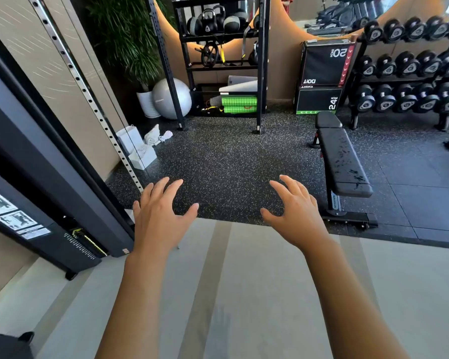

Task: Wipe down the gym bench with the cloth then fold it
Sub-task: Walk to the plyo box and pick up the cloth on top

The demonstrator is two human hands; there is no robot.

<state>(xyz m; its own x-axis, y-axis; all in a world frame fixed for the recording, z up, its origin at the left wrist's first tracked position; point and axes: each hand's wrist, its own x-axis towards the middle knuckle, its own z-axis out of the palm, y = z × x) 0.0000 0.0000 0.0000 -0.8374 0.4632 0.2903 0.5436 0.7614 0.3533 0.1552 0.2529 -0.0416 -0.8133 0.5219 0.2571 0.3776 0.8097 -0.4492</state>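
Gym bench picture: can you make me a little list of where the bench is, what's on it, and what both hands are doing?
bench: black gym bench, flat, on the speckled rubber floor, right of the hands
bench top: dark wet-looking spots
left hand: fingers spread, holds nothing
right hand: fingers spread, holds nothing
cloth: possibly the white cloth lying on the floor, far left

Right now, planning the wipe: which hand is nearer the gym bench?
Right. The right hand hovers just left of the gym bench; the left hand is farther left.
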